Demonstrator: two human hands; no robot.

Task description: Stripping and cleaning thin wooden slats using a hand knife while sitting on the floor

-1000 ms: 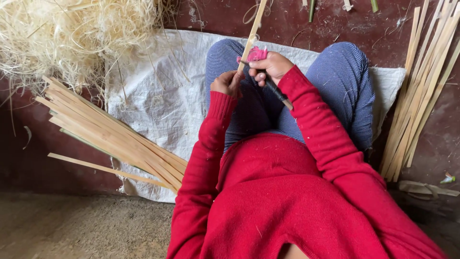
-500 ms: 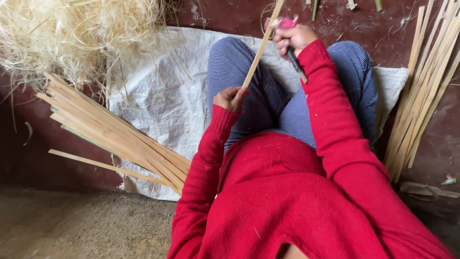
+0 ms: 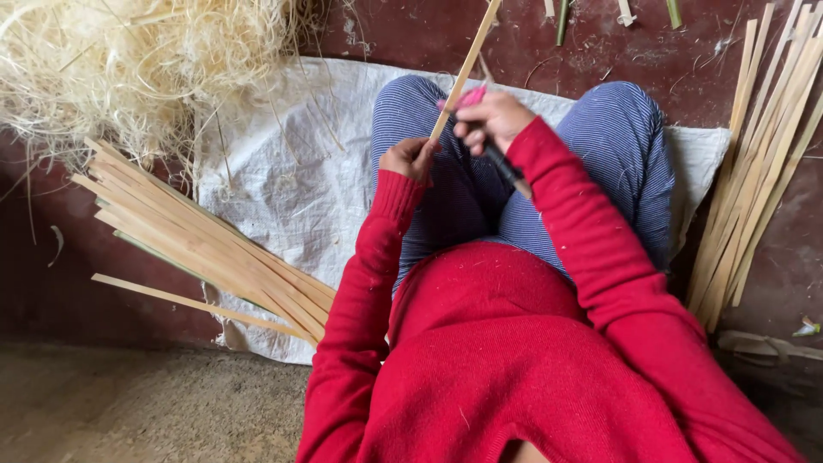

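Left hand [image 3: 410,158] closed around the lower end of 1 bamboo strip [image 3: 467,64], fingers fully wrapped. Strip runs up and away over the knees, tilted right. Right hand [image 3: 490,120] just beside it, fingers curled tight on a knife [image 3: 501,159] with dark handle and pink wrap at the top, pressed against the strip. Bundle of strips [image 3: 206,249] on the white sack [image 3: 291,171] at left, 2nd bundle [image 3: 754,171] on the floor at right, shavings pile [image 3: 129,60] top left.

I see a red knitted sweater [image 3: 514,360] with long sleeves and ribbed cuffs [image 3: 396,184], worn over blue trousers [image 3: 617,146] with fine white stripes.
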